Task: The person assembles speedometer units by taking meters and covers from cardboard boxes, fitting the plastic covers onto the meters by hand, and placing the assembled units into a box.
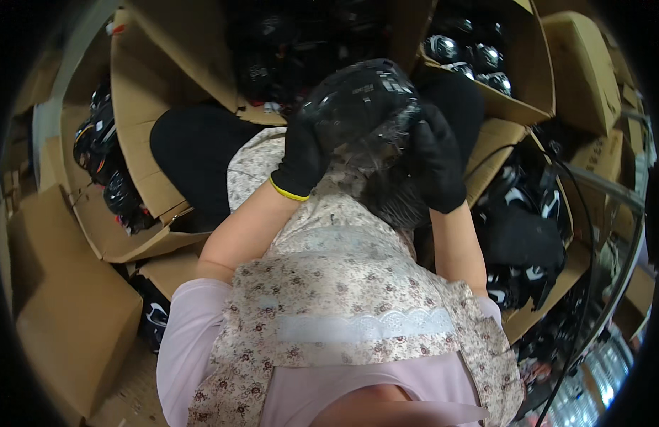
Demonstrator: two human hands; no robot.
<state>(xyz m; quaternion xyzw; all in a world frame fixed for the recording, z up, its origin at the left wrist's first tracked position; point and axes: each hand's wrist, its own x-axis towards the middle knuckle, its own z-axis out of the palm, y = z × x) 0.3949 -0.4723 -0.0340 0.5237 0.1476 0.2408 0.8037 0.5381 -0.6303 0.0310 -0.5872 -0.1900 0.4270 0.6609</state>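
A glossy black, rounded helmet [361, 99] with small white print is held over my lap, partly wrapped in crinkled clear plastic [379, 146]. My left hand [304, 153], in a black glove with a yellow cuff edge, grips its left side. On the other side, my gloved right hand [436, 156] has its fingers curled against the helmet and the plastic. Its exact hold is partly hidden. Below the helmet, a dark, wrinkled bundle [393, 203] rests on my lap by the right wrist; I cannot tell what it is.
Open cardboard boxes surround me. The far right box [518, 107] holds shiny black domed pieces [443, 50]; the left box [141, 156] holds dark gear [119, 192]. At right, another box contains black items [525, 228]. A black cable [591, 249] hangs beside a metal rail [607, 186].
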